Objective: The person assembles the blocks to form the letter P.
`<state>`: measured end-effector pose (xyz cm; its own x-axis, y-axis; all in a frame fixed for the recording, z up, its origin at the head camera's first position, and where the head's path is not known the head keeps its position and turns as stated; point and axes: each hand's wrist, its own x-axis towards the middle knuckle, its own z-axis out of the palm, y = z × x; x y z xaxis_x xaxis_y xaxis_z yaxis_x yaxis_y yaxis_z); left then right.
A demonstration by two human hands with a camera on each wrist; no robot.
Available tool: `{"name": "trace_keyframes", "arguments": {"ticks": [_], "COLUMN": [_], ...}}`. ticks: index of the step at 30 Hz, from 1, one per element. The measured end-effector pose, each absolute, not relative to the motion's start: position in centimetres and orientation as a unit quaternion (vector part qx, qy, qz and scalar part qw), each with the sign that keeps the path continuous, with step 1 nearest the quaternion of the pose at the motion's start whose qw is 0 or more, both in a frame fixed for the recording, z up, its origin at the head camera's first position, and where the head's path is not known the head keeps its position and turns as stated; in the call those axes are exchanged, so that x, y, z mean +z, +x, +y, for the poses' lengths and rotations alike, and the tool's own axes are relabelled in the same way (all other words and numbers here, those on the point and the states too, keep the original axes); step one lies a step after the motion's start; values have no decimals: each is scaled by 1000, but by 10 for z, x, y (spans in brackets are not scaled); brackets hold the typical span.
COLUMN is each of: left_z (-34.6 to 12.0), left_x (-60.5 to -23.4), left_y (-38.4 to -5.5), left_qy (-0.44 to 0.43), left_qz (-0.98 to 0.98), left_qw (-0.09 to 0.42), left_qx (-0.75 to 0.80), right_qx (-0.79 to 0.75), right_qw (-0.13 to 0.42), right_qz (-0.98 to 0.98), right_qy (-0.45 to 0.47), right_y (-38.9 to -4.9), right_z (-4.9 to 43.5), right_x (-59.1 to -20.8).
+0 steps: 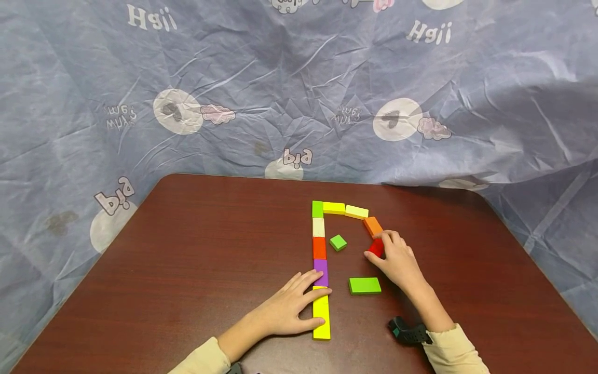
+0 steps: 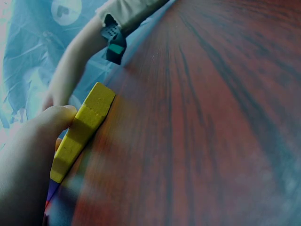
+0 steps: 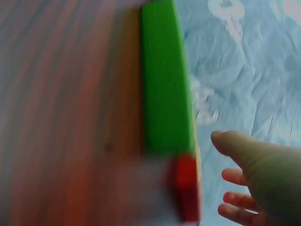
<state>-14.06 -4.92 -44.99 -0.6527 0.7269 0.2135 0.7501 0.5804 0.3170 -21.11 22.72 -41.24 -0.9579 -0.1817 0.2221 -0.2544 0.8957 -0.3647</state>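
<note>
My left hand (image 1: 288, 310) lies with fingers spread over the near part of a straight column of blocks. Its fingertips reach the purple block (image 1: 321, 278) and its thumb touches the yellow end (image 1: 321, 332); the left wrist view shows that thumb against the yellow side (image 2: 77, 136). Between thumb and fingers my right hand (image 1: 403, 264) pinches a red block (image 1: 376, 247), partly hidden, right at the near end of an orange block (image 1: 372, 226). A long green block (image 1: 365, 286) rests on the table nearer to me, left of the right wrist.
The column continues through a red-orange block (image 1: 319, 248), a cream block (image 1: 318, 227) and a green one (image 1: 317, 209). From there a yellow block (image 1: 334, 208) and a pale yellow block (image 1: 357, 212) curve right. A small green block (image 1: 338, 242) sits inside the curve on the brown table (image 1: 224, 234).
</note>
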Motion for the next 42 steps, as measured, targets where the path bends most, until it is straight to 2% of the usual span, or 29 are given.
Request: {"name": "trace_keyframes", "arguments": {"ticks": [3, 9, 24, 31, 42], "left_z": [-50, -49, -49, -49, -50], "left_x": [-450, -451, -451, -450, -450], "left_y": [-140, -141, -141, -142, -141], "left_qy": [-417, -412, -412, -413, -410], "left_qz": [-888, -890, -891, -890, -891], "left_qw": [29, 31, 33, 28, 21], "left_qx": [-192, -193, -188, -191, -195], "right_qx": [189, 180, 207, 214, 165], "right_qw": [89, 15, -9, -17, -12], "right_qz": [-965, -958, -959, -956, -958], "right_qy": [159, 222, 195, 201, 233], "right_y": [-213, -223, -208, -205, -179], "right_z": [207, 174, 157, 162, 205], "right_x": [-406, -402, -410, -406, -398]}}
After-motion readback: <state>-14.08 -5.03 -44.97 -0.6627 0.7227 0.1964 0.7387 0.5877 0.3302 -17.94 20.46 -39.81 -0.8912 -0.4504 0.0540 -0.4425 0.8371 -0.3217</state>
